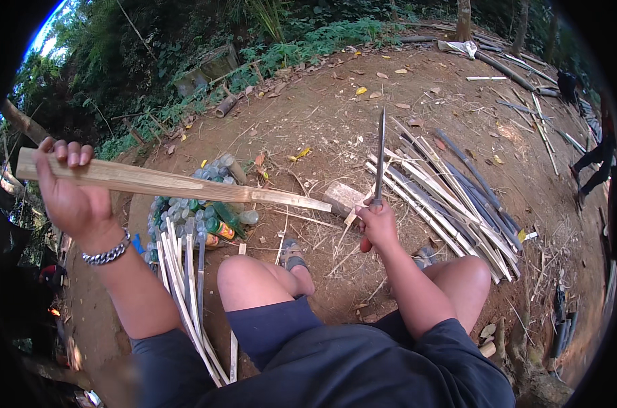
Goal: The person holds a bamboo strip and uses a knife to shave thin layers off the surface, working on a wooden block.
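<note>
Head view: brown ground [288, 112] is seen all around, with dry bits and leaves spread on it. On the right, a big pile of long strips [444, 204], some pale and some dark, is laid flat. On the left, a heap of bottles [198, 219] is seen, with a bunch of thin strips [191, 313] near it. Above the bottles, a long bamboo piece [166, 183] is gripped tight at its thick end by the left hand [77, 197]. Its thin end is held by a wood block [346, 196]; whether they touch cannot be told. A knife [380, 156] is held fast by the right hand [378, 224], its blade pointed up and away.
</note>
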Demonstrator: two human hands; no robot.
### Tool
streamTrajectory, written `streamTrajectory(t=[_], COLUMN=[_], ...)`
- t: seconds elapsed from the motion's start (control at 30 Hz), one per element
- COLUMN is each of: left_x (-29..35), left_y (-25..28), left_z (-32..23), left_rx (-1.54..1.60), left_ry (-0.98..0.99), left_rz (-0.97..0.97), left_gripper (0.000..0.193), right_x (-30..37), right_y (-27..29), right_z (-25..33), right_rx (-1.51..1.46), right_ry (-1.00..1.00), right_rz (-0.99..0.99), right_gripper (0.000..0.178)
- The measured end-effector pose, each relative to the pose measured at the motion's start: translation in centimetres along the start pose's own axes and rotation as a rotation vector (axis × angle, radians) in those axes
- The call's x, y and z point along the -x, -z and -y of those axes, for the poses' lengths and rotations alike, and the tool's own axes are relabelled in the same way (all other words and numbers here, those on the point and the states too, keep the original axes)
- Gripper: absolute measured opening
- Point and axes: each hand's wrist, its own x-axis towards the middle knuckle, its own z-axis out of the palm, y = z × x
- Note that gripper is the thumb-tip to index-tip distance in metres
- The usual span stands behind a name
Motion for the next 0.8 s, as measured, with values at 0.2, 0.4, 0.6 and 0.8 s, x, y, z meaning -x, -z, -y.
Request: streamTrajectory(t=[0.2,0.4,0.6,0.8], left_x=[4.2,11.5,15.1,17.8], left_y=[-0.1,-2.6,-4.3,-5.2], left_z=[-1.1,-0.4,-2.4,-3.4], left_rx=[0.172,0.063,0.017,0.016], left_ry=[0.053,-0.051,-0.061,-0.073], left_rz=[0.113,-0.084,-0.076,-0.141], left_gripper=[0.029,0.044,0.048,0.051], right_x=[0.6,7.4,16.2,15.8], right_y=[0.7,-3.6,-8.2,-7.5], right_z=[-0.1,2.9,8.8,6.4], right_rx=[0.051,0.613,0.446,0.606], right_ry=[0.045,0.208,0.636,0.330], right_rz=[0.015,0.322,0.751,0.639], right_gripper=[0.030,0.027,0.020,0.021])
